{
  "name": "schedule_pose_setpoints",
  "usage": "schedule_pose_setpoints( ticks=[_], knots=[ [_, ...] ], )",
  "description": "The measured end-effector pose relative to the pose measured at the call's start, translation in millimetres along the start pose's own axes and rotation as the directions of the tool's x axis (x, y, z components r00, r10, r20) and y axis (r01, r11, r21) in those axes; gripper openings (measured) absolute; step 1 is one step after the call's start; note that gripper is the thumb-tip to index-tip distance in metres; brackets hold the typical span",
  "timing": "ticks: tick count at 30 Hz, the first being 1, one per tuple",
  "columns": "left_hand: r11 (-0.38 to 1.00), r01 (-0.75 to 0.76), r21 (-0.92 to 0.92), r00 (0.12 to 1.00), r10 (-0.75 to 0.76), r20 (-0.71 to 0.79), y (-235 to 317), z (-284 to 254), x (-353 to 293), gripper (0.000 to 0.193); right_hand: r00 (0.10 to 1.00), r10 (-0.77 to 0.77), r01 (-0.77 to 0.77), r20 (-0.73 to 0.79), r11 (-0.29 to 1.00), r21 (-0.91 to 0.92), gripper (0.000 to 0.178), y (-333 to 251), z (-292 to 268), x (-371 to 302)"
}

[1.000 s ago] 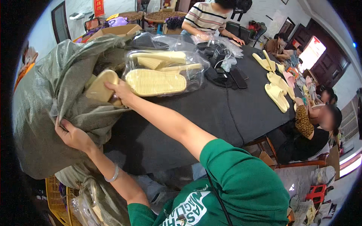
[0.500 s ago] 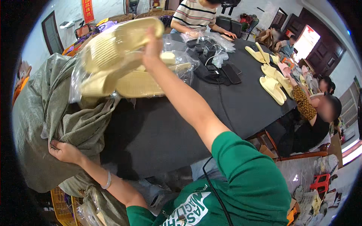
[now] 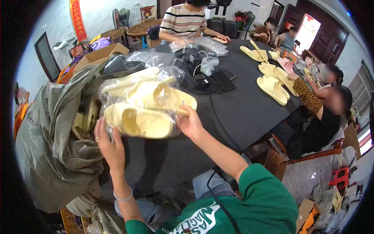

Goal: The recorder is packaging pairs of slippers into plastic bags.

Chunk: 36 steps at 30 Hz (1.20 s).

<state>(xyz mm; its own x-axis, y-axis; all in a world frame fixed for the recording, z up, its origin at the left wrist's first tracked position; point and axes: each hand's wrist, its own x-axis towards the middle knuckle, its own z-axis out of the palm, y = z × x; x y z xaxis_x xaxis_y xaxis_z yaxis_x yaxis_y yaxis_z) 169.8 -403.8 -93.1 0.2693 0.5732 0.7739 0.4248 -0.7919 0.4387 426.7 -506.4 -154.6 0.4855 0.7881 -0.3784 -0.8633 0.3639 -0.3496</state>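
A pale yellow slipper (image 3: 152,124) in clear plastic, slightly blurred, is just above the near side of the black table (image 3: 156,160). My right hand (image 3: 189,120) pinches the right end of the wrapped slippers. Beside their left end is my left hand (image 3: 110,146), fingers stretched and apart; whether its fingertips touch the wrap I cannot tell. More bagged yellow slippers (image 3: 144,93) lie directly behind, partly overlapped. To the left, a grey-green woven sack (image 3: 50,136) gapes, and yellow slippers (image 3: 82,124) show in its mouth.
Black cables and a dark phone (image 3: 223,81) lie mid-table. Loose slippers (image 3: 272,90) line the right side, where a co-worker in a leopard-print sleeve (image 3: 307,93) reaches in. Across the table stands a person in a striped shirt (image 3: 183,23). A cardboard box (image 3: 101,54) is behind the sack.
My right hand has brought the bagged slippers down and to the right from above the sack's top. My left hand has let go of the sack's edge and moved up beside the slippers.
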Motion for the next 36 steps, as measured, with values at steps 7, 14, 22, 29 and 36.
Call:
schedule_pose_setpoints(
  ticks=[7, 14, 22, 29, 36],
  knots=[
    [0.984, 0.161, 0.074, 0.853, -0.177, 0.492, -13.9, 58.3, -31.8, 0.058, 0.858, -0.493, 0.447, 0.143, 0.581, -0.680, 0.059, -34.8, -77.8, -43.9],
    [0.980, 0.152, 0.127, 0.853, -0.195, 0.483, -10.7, 55.3, -54.9, 0.032, 0.772, -0.510, 0.569, 0.381, 0.285, -0.771, 0.066, -28.4, -110.1, -35.7],
    [0.930, 0.366, -0.011, 0.929, -0.365, 0.054, -20.5, 32.1, -56.5, 0.033, 0.762, -0.529, 0.584, 0.374, 0.311, -0.750, 0.053, -29.9, -107.1, -39.4],
    [0.948, 0.221, 0.229, 0.816, -0.309, 0.489, -50.0, -0.6, -68.2, 0.039, 0.825, -0.438, 0.553, 0.359, 0.490, -0.674, 0.045, -40.8, -107.1, -44.6],
    [0.728, 0.684, -0.055, 0.589, -0.506, 0.630, -63.0, -18.3, -76.0, 0.034, 0.806, -0.432, 0.535, 0.405, 0.238, -0.810, 0.034, -33.3, -109.8, -39.0]
  ],
)
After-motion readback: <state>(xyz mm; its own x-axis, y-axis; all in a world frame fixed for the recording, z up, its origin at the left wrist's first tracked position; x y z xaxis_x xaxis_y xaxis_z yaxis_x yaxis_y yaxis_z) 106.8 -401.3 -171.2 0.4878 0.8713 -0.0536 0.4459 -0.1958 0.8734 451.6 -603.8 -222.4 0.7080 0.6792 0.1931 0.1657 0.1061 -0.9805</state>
